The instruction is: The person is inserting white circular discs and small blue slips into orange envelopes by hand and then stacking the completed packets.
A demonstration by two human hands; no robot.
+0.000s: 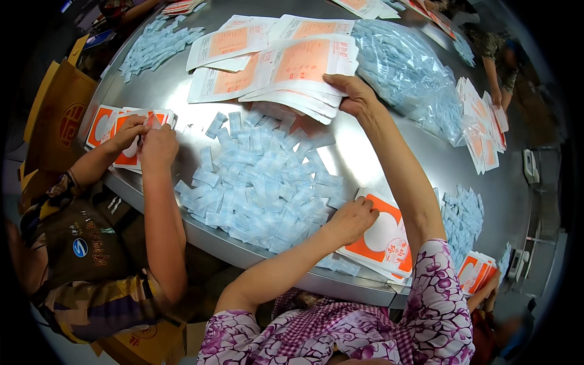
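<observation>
My right hand (pixel 353 93) reaches to the far side of the steel table and grips the right edge of a stack of white and orange printed pouches (pixel 303 61). On a nearer stack of orange and white pouches (pixel 376 232) rests my left hand (pixel 353 219), its fingertips at the upper left edge; whether it pinches a pouch, I cannot tell. Between the two stacks spreads a heap of small pale-blue sachets (pixel 264 182). A clear plastic bag full of the same sachets (pixel 401 73) lies just right of the far stack.
At the left, a co-worker's hands (pixel 150 137) handle a pouch over another stack (pixel 100 127). More sachet heaps lie at the far left (pixel 157 48) and right (pixel 461 219). Pouches (pixel 481 123) lie at the right, near another person's hand. A cardboard box (pixel 59 109) stands beyond the left edge.
</observation>
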